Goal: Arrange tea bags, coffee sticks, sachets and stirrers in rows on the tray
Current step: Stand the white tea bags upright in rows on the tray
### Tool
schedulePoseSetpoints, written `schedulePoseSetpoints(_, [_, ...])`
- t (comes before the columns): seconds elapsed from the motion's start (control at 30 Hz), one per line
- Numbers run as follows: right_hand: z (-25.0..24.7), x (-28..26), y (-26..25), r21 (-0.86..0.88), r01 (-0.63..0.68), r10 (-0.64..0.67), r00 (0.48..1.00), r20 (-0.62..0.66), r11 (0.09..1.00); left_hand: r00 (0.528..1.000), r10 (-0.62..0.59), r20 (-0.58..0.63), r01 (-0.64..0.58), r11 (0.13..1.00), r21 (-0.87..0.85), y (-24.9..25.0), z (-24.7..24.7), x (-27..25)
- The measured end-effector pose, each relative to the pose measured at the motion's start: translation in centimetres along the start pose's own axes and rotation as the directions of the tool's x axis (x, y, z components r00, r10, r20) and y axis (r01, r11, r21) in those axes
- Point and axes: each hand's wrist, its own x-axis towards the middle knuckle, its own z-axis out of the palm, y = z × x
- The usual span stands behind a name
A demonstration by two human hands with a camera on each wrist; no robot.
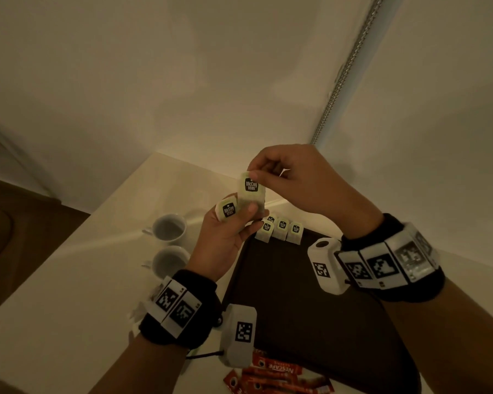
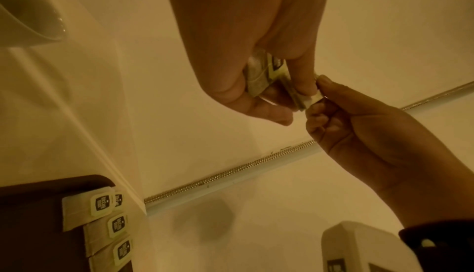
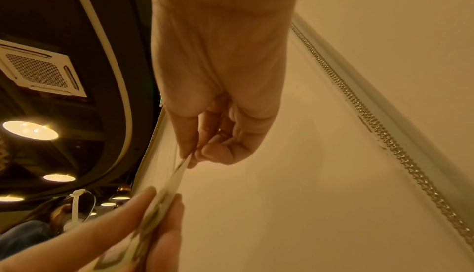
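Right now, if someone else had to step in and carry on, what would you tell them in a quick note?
Left hand: grips a small stack of tea bags.
Right hand: pinches the top corner of the front tea bag, both hands raised above the tray.
Done: a short row of tea bags lies at the tray's far edge.
Left: the held tea bags, then the coffee sticks lying on the table near the tray's near edge. Sachets and stirrers are not in view.

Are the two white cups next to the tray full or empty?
Empty. The head view looks into both cups and shows bare pale insides, with no liquid or tea bag.
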Motion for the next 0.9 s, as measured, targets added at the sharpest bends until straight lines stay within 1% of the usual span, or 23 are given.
schedulePoseSetpoints(0.2, [-0.1, -0.4, 0.7, 0.081, -0.005, 0.007, 1.000, -0.018, 0.997, 0.998, 0.034, -0.058, -0.035, 0.999, -0.017, -0.4, 0.2, 0.0])
schedulePoseSetpoints(0.27, [0.0, -0.6, 0.9, 0.094, -0.006, 0.008, 1.000, -0.020, 0.996, 0.997, 0.028, -0.070, -0.028, 1.000, -0.011, -0.6, 0.2, 0.1])
schedulePoseSetpoints(0.33, [0.0, -0.8, 1.5, 0.104, -0.014, 0.018, 0.999, -0.044, 0.995, 0.995, -0.004, -0.104, 0.002, 1.000, -0.017, -0.9, -0.2, 0.1])
schedulePoseSetpoints(0.4, [0.0, -1.2, 2.8, 0.117, -0.055, 0.063, 0.996, -0.063, 0.992, 0.984, -0.060, -0.166, 0.052, 0.997, -0.055, -1.1, -1.1, 0.2])
schedulePoseSetpoints(0.5, [1.1, -1.9, 6.3, 0.046, -0.170, 0.170, 0.985, -0.005, 0.984, 0.969, -0.138, -0.205, 0.120, 0.988, -0.095, -1.1, -2.7, 0.3])
schedulePoseSetpoints(0.57, [2.9, -2.6, 9.4, -0.014, -0.271, 0.271, 0.961, 0.054, 0.963, 0.963, -0.175, -0.204, 0.159, 0.983, -0.096, -1.1, -3.3, 0.4])
schedulePoseSetpoints(0.63, [4.9, -3.5, 12.7, -0.055, -0.377, 0.381, 0.917, 0.117, 0.924, 0.962, -0.206, -0.180, 0.190, 0.977, -0.099, -1.0, -3.5, 0.5])
schedulePoseSetpoints(0.73, [7.7, -4.5, 16.4, -0.108, -0.528, 0.538, 0.809, 0.237, 0.842, 0.957, -0.248, -0.147, 0.231, 0.965, -0.125, -0.8, -3.4, 0.7])
schedulePoseSetpoints(0.8, [9.0, -5.0, 17.9, -0.136, -0.575, 0.590, 0.768, 0.249, 0.806, 0.956, -0.261, -0.135, 0.240, 0.959, -0.149, -0.8, -3.5, 0.8])
schedulePoseSetpoints(0.83, [9.4, -5.2, 18.5, -0.147, -0.590, 0.607, 0.759, 0.236, 0.794, 0.956, -0.262, -0.132, 0.241, 0.958, -0.154, -0.9, -3.7, 0.9])
schedulePoseSetpoints(0.9, [10.0, -5.4, 19.7, -0.165, -0.602, 0.624, 0.760, 0.183, 0.781, 0.956, -0.263, -0.132, 0.242, 0.957, -0.159, -1.0, -4.0, 1.0])
